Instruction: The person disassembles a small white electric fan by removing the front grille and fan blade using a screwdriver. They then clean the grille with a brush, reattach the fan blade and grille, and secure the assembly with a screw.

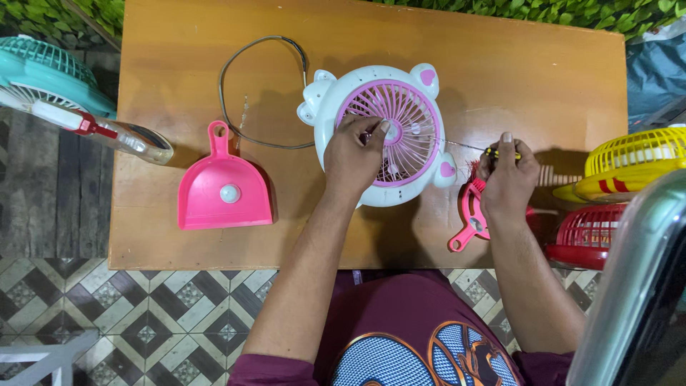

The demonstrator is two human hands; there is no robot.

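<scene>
**Head cam view: fan on the worktop, screwdriver in play, a few ways this could go sideways**

Standing next to this person and watching. The small white fan (389, 132) with the pink grille lies face up near the middle of the wooden worktop (179, 64). Left hand (351, 154) is pressed on the grille, fingers (382, 129) pinched together right at the hub, looks like on something small, can't make out what. Right hand (509, 179) sits just right of the fan, fingers clamped on a yellow-and-black screwdriver (500, 152) whose thin shaft points across to the fan's hub.

My worries:

- That shaft is long and skinny and runs toward the left fingertips. If it slips off, I'd guess it jabs them or skids across the grille.
- Any tiny part coming out at the hub could drop through the slats into the fan body.
- The fan's black cord (236, 86) loops loose left of the fan; a nudge could tug it.
- Pink brush (470, 211) right of the fan lies under the right wrist, close to the edge, easy to knock off.

Pink dustpan (223, 189) sits left of the fan, well out of the way.
</scene>
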